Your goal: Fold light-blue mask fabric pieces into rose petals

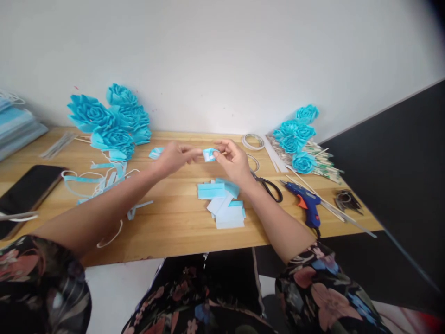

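Thumb and fingers of my right hand [232, 158] pinch a small folded piece of blue and white mask fabric [209, 155] above the middle of the table. My left hand [176, 157] is at its left edge, with fingertips drawn together; whether they grip anything is not clear. Behind the left hand lies another small folded blue piece [156, 152], partly covered. Nearer to me, below the hands, is a loose pile of cut blue and white fabric rectangles [225, 204]. Black-handled scissors [271, 188] rest beside my right forearm, partly hidden by it.
Blue fabric roses [116, 118] lie at the back left, with more roses [295, 132] on sticks at the right. A blue glue gun [308, 199], tape roll [253, 142], phone [31, 190], cut straps [104, 181] and stacked masks [17, 123] are around. A wall stands behind.
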`<state>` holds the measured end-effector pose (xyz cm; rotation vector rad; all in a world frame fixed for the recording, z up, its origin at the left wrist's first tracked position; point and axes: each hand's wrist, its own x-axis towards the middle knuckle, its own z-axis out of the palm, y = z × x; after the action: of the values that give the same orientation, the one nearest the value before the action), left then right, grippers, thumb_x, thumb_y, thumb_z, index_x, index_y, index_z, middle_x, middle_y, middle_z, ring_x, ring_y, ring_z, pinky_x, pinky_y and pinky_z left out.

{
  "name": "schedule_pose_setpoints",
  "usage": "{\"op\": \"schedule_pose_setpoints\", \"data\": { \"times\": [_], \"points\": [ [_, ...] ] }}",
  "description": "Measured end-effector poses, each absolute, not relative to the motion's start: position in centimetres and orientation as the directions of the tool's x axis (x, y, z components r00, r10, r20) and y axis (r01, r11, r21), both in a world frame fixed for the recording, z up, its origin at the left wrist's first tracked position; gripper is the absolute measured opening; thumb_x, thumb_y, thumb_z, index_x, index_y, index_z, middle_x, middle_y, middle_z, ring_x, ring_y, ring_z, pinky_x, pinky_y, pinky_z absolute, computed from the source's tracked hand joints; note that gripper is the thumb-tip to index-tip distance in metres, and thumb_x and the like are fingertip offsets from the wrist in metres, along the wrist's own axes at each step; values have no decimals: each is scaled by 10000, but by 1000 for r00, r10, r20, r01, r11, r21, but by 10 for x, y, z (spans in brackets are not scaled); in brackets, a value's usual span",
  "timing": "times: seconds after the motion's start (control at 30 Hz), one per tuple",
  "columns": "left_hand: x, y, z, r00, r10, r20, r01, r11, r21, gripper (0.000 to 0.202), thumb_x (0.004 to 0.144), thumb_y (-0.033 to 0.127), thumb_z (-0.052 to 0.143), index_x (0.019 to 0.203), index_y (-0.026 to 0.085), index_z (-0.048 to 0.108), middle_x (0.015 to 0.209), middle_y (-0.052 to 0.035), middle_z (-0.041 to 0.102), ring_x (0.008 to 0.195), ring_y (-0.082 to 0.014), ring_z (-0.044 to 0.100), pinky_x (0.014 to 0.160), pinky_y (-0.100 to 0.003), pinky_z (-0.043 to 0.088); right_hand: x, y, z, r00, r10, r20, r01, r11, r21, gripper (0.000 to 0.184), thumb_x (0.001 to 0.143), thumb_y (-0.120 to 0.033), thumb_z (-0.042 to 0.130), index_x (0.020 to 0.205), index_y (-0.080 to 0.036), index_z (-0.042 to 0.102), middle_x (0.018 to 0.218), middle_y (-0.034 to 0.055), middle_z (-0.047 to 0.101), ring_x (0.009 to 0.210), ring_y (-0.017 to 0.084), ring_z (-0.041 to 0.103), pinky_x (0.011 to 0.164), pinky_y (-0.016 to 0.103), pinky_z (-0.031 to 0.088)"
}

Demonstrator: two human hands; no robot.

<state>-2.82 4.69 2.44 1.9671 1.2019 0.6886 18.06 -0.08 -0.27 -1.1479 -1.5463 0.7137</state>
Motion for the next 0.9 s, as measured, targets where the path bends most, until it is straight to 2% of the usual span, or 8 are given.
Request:
{"op": "schedule_pose_setpoints", "data": {
  "times": [0.13,0.33,0.53,0.63,0.7,0.77,0.8,0.9],
  "points": [
    [-46,76,32,297,905,306,772,-416,480,312,873,387,534,889,183,770,833,-67,746,768,-212,641,659,-299,431,185,5,-5,82,909,409,275,374,-886,248,840,-314,606,1076,-240,579,907,5,661,820,135,630,723,261,519],
    [-33,77,16,632,759,157,769,-639,-3,330,872,286,513,1051,149,754,1062,-131,737,1016,-294,642,823,-356,443,190,9,-8,100,897,430,242,397,-885,98,858,-306,576,895,-215,578,844,-7,638,733,114,595,690,263,510],
    [-14,79,5,656,748,98,753,-641,-148,298,836,171,469,921,111,748,966,-187,727,964,-316,649,875,-437,414,191,10,-10,98,903,419,215,392,-895,139,857,-318,582,943,-212,608,841,-8,649,723,112,608,679,262,511],
    [-10,85,11,579,791,197,804,-595,25,255,824,169,492,781,125,739,848,-162,737,914,-303,659,912,-453,407,190,12,-10,100,922,375,164,357,-920,203,826,-337,623,988,-215,605,849,-8,663,722,115,624,685,267,525],
    [-9,84,16,433,858,275,776,-510,371,216,825,226,541,786,146,737,815,-119,741,874,-272,662,892,-420,440,189,13,-10,90,932,351,133,338,-932,268,809,-354,648,1037,-220,602,851,-12,672,723,114,631,709,275,539],
    [-11,77,22,279,934,222,531,-342,775,206,820,305,599,841,146,729,824,-90,743,833,-229,666,831,-361,486,189,12,-10,75,939,336,116,326,-938,300,802,-371,660,1057,-220,613,854,-12,681,732,114,636,736,283,550],
    [-12,71,25,259,955,146,353,-234,906,219,813,333,627,851,138,719,830,-87,742,824,-211,670,811,-338,502,188,12,-9,69,941,330,109,322,-941,296,803,-378,661,1048,-217,625,861,-8,688,742,116,640,745,286,553],
    [-18,49,31,351,935,-54,-14,62,998,253,791,364,699,844,117,691,879,-106,744,866,-189,692,821,-309,530,187,8,-6,60,948,312,87,307,-948,248,809,-386,655,979,-206,668,894,5,705,773,123,646,748,286,558]
  ]
}}
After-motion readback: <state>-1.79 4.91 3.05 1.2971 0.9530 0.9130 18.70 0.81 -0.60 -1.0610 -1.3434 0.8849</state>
